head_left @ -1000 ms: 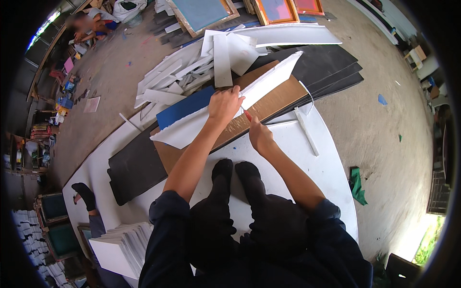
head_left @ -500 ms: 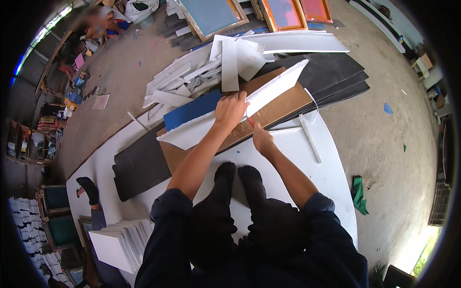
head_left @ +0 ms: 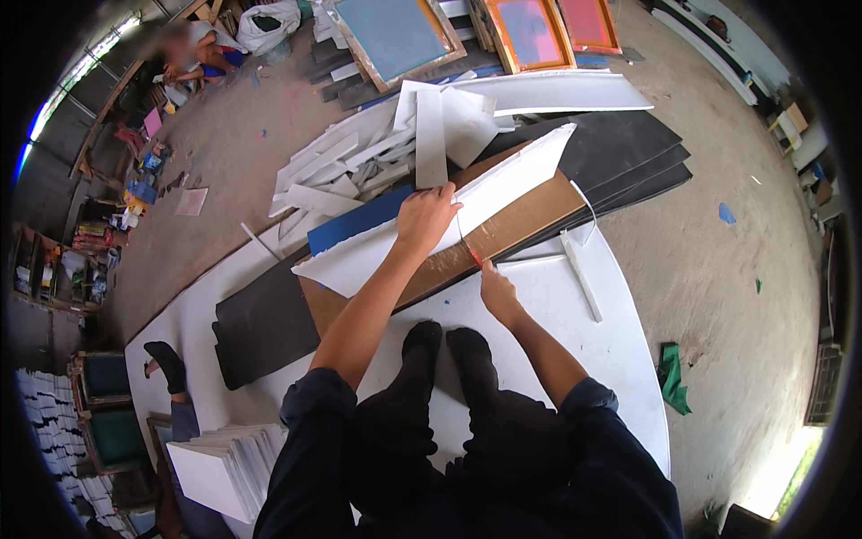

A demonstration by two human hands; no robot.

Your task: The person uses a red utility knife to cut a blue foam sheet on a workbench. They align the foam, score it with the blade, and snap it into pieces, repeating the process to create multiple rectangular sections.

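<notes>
A long white foam-like board (head_left: 512, 184) lies aslant over a brown board (head_left: 530, 214). My left hand (head_left: 427, 218) is closed on the white board near its middle, its fingers curled at the far edge. In my right hand (head_left: 498, 292) is a red-handled cutter (head_left: 476, 258), gripped in a closed fist. Its thin blade reaches up to the white board close to my left fingers. Beneath the brown board are dark grey sheets (head_left: 260, 319), and part of a blue board (head_left: 355, 220) shows behind the white one.
White offcuts (head_left: 332, 171) are heaped beyond the boards. A narrow white strip (head_left: 584, 283) lies to the right on the white tabletop-like sheet (head_left: 557, 332). Stacked white panels (head_left: 224, 467) stand at lower left, near another person's foot (head_left: 166, 366). Framed screens (head_left: 395, 36) lie at the back.
My right hand has pulled the cutter slightly toward me and right, baring more of the blade. The left hand stays on the white board. The whole view has shifted slightly.
</notes>
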